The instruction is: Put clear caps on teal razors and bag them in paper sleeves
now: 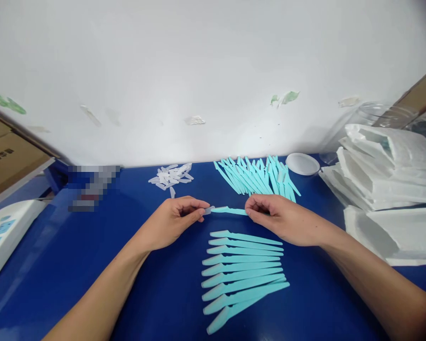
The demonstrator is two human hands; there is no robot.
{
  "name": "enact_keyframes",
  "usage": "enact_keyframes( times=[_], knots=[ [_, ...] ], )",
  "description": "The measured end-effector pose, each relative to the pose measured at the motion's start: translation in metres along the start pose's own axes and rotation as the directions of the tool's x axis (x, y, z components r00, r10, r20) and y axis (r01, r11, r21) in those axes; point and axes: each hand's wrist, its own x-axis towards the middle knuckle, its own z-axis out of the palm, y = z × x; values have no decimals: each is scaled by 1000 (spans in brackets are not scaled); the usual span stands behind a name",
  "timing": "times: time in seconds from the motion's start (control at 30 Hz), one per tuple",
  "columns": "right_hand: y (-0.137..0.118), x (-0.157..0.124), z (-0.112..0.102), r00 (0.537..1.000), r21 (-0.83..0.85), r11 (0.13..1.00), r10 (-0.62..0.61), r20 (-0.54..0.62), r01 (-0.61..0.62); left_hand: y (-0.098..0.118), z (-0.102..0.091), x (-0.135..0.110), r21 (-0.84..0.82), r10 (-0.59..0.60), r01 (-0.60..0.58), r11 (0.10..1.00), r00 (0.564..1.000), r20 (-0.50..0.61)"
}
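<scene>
My right hand pinches the handle end of a turquoise eyebrow razor, held level above the table. In the fingertips of my left hand is a small translucent blade cap, meeting the razor's blade end; how far it covers the blade I cannot tell. Below my hands lies a fanned row of several turquoise razors, their blade ends pointing left with pale caps on them. Beyond my left hand is a loose pile of translucent caps. Past my right hand, more razors lie heaped near the wall.
A round white lid lies by the razor heap. White padded pouches are stacked at right, before a clear plastic container. A white power strip and a cardboard box are at left. A white wall bounds the blue table.
</scene>
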Motion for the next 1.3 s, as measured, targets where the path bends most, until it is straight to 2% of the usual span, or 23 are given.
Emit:
enact_keyframes(
  times=[0.07,0.23,0.47,0.6,0.87,1.0,1.07,1.13,1.2,1.23,1.3],
  knots=[
    [0,0,1,1000,-13,1000,-20,4,20,-2,2,1,-46,-23,24,999,999,25],
    [-1,-1,6,998,-32,997,-64,24,65,-3,11,1,-57,12,-11,998,1000,17],
    [-3,-3,10,989,-156,977,-148,13,148,3,21,-2,123,125,-120,985,992,-32],
    [-5,-2,11,985,-146,974,-171,11,171,5,23,-4,196,192,-178,964,980,-59],
    [-7,-2,19,990,-264,957,-134,-41,119,-2,27,-8,440,289,-281,853,956,50],
    [-8,-7,20,991,-330,937,-132,-32,114,3,22,-10,408,278,-301,862,954,116],
    [-8,-7,15,992,-336,936,-123,-35,104,3,11,-10,408,297,-287,866,954,40],
    [-10,-2,8,988,-356,932,-111,-105,67,-1,-6,-9,484,337,-220,847,926,-169],
    [-12,10,2,968,-417,909,-93,-233,-14,-9,-24,-7,584,340,-69,809,865,-368],
    [-14,19,-1,950,-458,887,-86,-299,-64,-15,-33,-6,622,318,17,783,848,-424],
    [-17,41,-1,919,-544,826,-86,-385,-151,-24,-47,-4,673,247,150,724,855,-457]
  ],
)
